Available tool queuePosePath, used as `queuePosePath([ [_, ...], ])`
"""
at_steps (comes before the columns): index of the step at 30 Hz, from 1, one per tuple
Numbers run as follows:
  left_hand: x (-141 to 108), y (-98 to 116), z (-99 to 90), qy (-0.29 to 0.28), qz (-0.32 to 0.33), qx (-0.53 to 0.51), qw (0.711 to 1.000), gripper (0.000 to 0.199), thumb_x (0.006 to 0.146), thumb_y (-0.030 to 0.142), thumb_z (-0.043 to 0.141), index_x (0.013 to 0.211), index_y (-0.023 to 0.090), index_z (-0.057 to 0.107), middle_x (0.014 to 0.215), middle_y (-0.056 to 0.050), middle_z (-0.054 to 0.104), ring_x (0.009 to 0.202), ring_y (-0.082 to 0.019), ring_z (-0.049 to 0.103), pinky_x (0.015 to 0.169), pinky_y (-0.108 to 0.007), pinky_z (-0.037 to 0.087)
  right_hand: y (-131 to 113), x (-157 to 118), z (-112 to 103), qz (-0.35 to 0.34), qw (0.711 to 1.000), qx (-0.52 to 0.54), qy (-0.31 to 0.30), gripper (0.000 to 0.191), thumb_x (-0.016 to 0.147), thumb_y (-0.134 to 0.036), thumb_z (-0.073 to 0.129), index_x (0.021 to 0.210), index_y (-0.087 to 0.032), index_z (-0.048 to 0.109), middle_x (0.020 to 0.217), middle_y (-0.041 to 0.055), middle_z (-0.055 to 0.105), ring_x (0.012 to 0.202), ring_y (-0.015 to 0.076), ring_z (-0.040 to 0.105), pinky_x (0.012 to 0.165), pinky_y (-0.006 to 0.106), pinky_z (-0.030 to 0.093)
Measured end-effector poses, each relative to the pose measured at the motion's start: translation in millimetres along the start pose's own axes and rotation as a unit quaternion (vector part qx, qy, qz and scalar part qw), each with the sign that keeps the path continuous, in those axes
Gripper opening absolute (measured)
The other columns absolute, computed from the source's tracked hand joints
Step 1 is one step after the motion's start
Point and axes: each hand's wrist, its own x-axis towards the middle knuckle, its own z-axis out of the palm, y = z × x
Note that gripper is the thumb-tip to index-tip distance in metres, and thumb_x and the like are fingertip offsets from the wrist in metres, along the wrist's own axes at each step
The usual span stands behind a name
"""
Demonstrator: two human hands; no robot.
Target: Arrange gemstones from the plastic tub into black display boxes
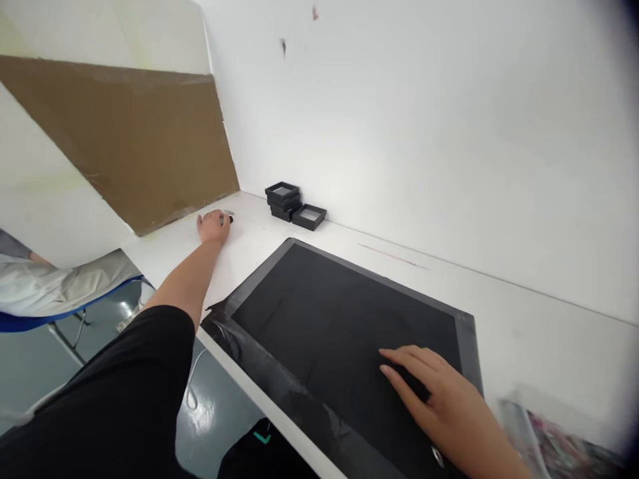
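Left hand (213, 227) at the table's far corner, right hand (429, 392) over a black mat (324, 326)

The left arm stretches across a white table (249, 249). Its hand is palm down with fingers curled at a small dark object (229, 219) by the partition; the hand hides most of it, so whether it is gripped cannot be told. The right hand is loosely bent, thumb and forefinger slightly apart, with nothing visible between them. A small silvery object (437, 456) shows beside it. Wide glossy strips edge the mat, probably to keep it flat.

Black frames (283, 203) are stacked against the back wall, likely to save space, with one beside them. A brown panel (150, 146) on the partition bounds the left hand's side. A clear bag (564, 442) sits at right; a person (64, 283) occupies a blue chair (30, 324) at left.
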Motion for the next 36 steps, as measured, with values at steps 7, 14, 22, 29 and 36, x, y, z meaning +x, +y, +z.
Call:
queuePosePath([
  [7,-51.1,70.8,0.9,-0.015,0.221,-0.065,0.973,0.038,0.101,0.033,0.033,0.126,0.018,0.058,0.138,-0.01,0.059,0.125,-0.02,0.054,0.112,-0.033,0.039,-7.0,1.5,-0.9,-0.006,1.0,-0.006,-0.021,0.031,0.097,-0.043,0.051,0.108,-0.025,0.074,0.101,0.0064,0.074,0.091,0.0237,0.07,0.078,0.042,0.06],
  [14,-56.8,166.8,38.3,-0.054,0.368,-0.067,0.926,0.04,0.099,0.035,0.051,0.137,0.022,0.054,0.147,-0.011,0.05,0.131,-0.025,0.05,0.112,-0.045,0.042,-5.1,2.3,-4.6,0.045,0.999,0.015,-0.02,0.03,0.096,-0.046,0.052,0.107,-0.028,0.074,0.106,0.005,0.074,0.098,0.0229,0.07,0.081,0.04,0.06],
  [22,-22.7,176.5,35.0,-0.075,0.383,-0.079,0.917,0.038,0.096,0.038,0.06,0.126,0.016,0.058,0.127,-0.01,0.061,0.111,-0.022,0.062,0.094,-0.044,0.056,-5.4,2.5,-7.8,0.082,0.994,0.024,-0.069,0.036,0.098,-0.045,0.046,0.113,-0.026,0.072,0.109,0.0069,0.071,0.096,0.0234,0.068,0.082,0.04,0.057],
  [29,-103.1,238.5,-4.8,-0.101,0.489,-0.247,0.831,0.036,0.09,0.041,0.067,0.114,0.015,0.071,0.108,-0.013,0.073,0.11,-0.023,0.064,0.101,-0.04,0.048,-3.6,1.6,-14.8,0.115,0.991,0.065,0.026,0.035,0.096,-0.049,0.05,0.115,-0.027,0.071,0.102,0.005,0.071,0.089,0.0221,0.067,0.08,0.039,0.055],
  [36,-232.3,273.9,-55.4,-0.188,0.555,-0.428,0.688,0.031,0.091,0.04,0.066,0.112,0.018,0.073,0.104,-0.007,0.074,0.097,-0.015,0.069,0.089,-0.024,0.054,-15.3,3.9,-17.5,0.286,0.868,0.325,0.242,0.05,0.083,-0.063,0.065,0.107,-0.019,0.068,0.081,0.0053,0.069,0.065,0.0166,0.063,0.05,0.026,0.051],
])
